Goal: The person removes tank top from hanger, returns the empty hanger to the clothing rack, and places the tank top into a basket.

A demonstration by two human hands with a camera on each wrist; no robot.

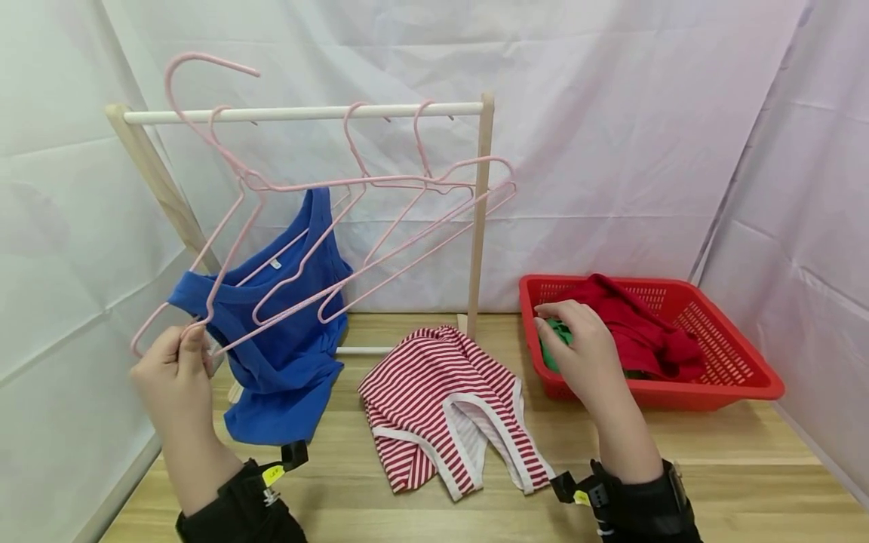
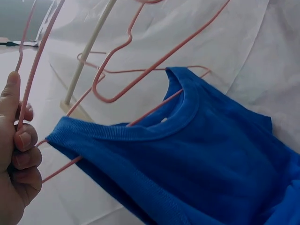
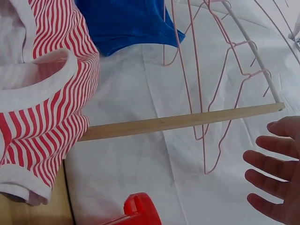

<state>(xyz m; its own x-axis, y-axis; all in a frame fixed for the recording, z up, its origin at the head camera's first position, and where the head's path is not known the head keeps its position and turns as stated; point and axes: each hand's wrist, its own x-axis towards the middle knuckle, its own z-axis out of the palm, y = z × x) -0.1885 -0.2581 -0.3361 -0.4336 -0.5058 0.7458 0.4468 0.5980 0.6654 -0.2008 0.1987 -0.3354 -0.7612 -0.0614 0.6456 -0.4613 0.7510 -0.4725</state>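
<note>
My left hand (image 1: 178, 377) grips one end of a pink hanger (image 1: 299, 183), its hook raised at the upper left and its long bar slanting up to the right. Behind it, a blue tank top (image 1: 281, 392) hangs on another pink hanger at the rack's left side. In the left wrist view, the fingers (image 2: 26, 159) curl around the hanger's wire beside the blue shoulder strap. A red-and-white striped tank top (image 1: 441, 385) lies on the table between both hands. My right hand (image 1: 587, 347) hovers with loosely bent fingers by the basket's near left corner, holding nothing.
A clothes rack with a white rod (image 1: 305, 114) and wooden posts (image 1: 483, 226) stands at the back left, more pink hangers (image 1: 417, 136) on it. On the right, a red basket (image 1: 733, 396) contains a dark red garment (image 1: 645, 332) and something green (image 1: 558, 332). White cloth (image 1: 611, 151) surrounds the table.
</note>
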